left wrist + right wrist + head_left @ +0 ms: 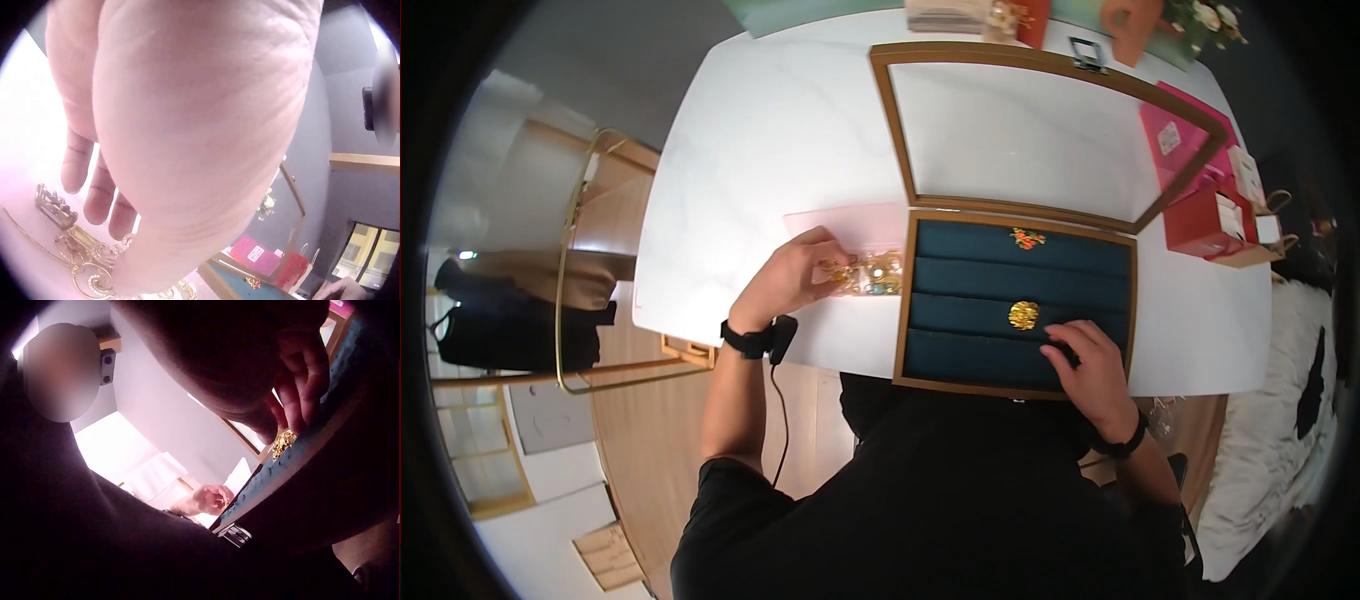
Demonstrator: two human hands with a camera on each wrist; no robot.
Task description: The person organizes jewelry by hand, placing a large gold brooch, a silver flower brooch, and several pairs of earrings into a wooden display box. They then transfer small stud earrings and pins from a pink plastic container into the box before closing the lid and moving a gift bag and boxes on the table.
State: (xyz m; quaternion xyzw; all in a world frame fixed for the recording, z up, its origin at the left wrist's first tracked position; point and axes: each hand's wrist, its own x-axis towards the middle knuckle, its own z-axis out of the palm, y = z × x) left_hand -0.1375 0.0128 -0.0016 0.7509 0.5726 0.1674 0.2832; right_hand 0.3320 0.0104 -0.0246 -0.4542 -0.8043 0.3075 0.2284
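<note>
My left hand (798,275) reaches into a pink box (840,222) left of the display case, thumb and fingers bent over gold jewelry. Its thumb covers part of a gold piece with small clear stones (94,281); the index fingertip is hidden in the left wrist view. My right hand (1094,372) hovers over the lower right of the case, fingers loosely bent, fingertips close beside a round gold brooch (1023,316). The brooch lies on the dark teal padded rows (960,275) of the wooden case. A red-and-gold branch-shaped brooch (1028,238) sits on the top row.
The case's glass lid (1020,140) stands raised behind it. Pink packaging (1170,140) and a red gift bag (1210,222) are at the table's right side. White flowers (1212,18) stand at the back. A clothes rack (565,270) is to the left of the white table (710,180).
</note>
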